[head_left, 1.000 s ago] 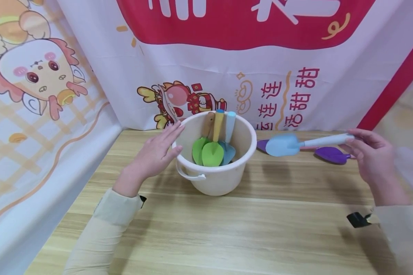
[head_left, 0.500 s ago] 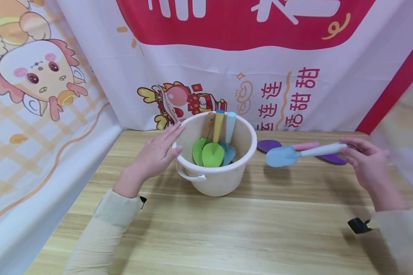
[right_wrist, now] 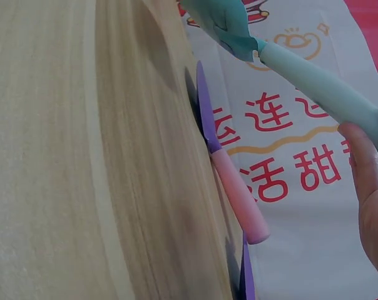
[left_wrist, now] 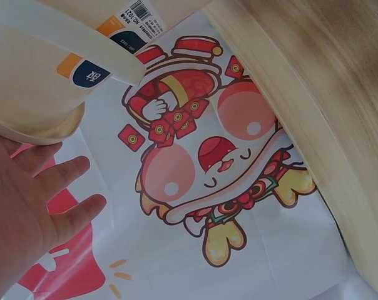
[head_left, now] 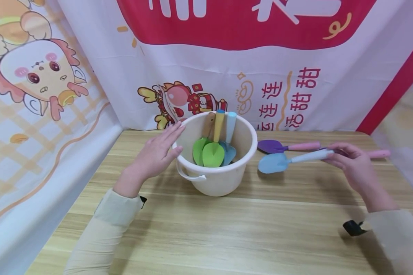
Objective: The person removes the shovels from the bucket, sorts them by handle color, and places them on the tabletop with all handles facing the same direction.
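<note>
My left hand [head_left: 153,154] rests on the left rim of a white bucket [head_left: 217,181], fingers extended; the left wrist view shows its fingers spread against the rim. Inside the bucket stand a green trowel with a yellow handle [head_left: 213,152], another green trowel with a brown handle [head_left: 208,128] and a blue trowel [head_left: 230,131]. My right hand [head_left: 356,168] pinches the handle end of a light blue trowel [head_left: 273,163], its blade pointing left, low over the table. In the right wrist view, finger and thumb hold that trowel's handle [right_wrist: 326,90].
Behind the held trowel lies a purple trowel with a pink handle [head_left: 304,146]. Another pink handle [head_left: 379,154] shows beyond my right hand, its blade mostly hidden. A printed cloth [head_left: 192,61] hangs at the back edge of the wooden table [head_left: 227,236].
My right hand has moved left and lower with the light blue trowel, uncovering the purple trowel's pink handle. My left hand stays on the bucket rim.
</note>
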Motion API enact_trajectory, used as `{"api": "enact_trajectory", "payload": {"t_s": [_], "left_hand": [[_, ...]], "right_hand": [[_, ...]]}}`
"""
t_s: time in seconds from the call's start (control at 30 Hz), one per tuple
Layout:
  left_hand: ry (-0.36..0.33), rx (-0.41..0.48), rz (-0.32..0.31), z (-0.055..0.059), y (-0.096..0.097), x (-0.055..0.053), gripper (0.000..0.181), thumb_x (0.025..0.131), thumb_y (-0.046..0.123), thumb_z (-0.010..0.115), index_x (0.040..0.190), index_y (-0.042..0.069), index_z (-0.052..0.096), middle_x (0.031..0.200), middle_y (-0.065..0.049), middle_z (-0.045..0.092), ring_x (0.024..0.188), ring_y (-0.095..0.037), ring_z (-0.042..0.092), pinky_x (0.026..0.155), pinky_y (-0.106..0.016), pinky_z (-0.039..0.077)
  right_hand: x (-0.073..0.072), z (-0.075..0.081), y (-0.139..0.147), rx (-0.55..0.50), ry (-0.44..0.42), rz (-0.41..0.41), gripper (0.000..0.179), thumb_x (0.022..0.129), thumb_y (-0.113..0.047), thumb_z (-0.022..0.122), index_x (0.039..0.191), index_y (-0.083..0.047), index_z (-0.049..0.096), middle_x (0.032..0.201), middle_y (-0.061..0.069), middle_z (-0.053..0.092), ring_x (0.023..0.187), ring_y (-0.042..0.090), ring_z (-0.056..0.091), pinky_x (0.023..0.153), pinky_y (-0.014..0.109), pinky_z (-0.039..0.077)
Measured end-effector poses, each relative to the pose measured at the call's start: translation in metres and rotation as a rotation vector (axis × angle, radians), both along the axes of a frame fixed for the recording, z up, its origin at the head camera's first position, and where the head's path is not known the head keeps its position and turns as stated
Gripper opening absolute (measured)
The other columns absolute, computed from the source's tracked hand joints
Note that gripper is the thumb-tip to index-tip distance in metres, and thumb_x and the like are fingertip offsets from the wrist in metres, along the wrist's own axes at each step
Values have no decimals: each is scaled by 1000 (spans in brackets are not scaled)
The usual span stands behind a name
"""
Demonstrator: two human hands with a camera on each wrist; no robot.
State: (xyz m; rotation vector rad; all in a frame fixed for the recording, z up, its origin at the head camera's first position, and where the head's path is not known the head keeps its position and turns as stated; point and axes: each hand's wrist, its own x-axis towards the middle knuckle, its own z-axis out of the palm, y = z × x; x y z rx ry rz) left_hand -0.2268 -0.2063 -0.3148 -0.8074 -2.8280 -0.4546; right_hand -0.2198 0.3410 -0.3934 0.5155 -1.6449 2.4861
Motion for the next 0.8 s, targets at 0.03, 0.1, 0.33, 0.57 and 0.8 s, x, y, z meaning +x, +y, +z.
{"api": "enact_trajectory", "payload": {"t_s": [0.03,0.1,0.33,0.57,0.8], "left_hand": [[-2,-3,1,0,0,0,64,110,43,39,166,18,21,171,-1,11,156,-32,14,115,-71,22],[-3,-5,2,0,0,0,65,110,45,38,166,18,21,171,-1,10,156,-32,14,115,-71,22],[-6,-1,2,-1,0,0,64,109,38,43,165,17,21,171,-3,12,156,-31,14,114,-72,22],[-7,-8,4,0,0,0,64,109,40,41,165,17,21,171,-2,11,156,-31,14,114,-72,22],[0,-3,1,-1,0,0,64,109,39,42,165,17,21,171,-2,11,156,-31,14,115,-71,22]], "right_hand": [[0,-1,-1,1,-5,4,31,98,20,47,114,9,71,108,11,71,98,16,71,85,29,58],[0,-2,-3,12,-19,1,30,98,19,48,113,7,72,107,9,72,98,15,72,85,29,58],[-1,-6,-10,25,-70,-8,28,99,17,50,111,5,73,107,5,73,97,13,72,84,27,58],[-3,-11,-15,36,-80,17,31,98,20,49,110,6,73,106,5,71,97,13,71,85,27,58],[-1,-13,-17,147,-129,-20,24,99,12,56,110,1,74,108,4,66,96,11,70,84,25,58]]}}
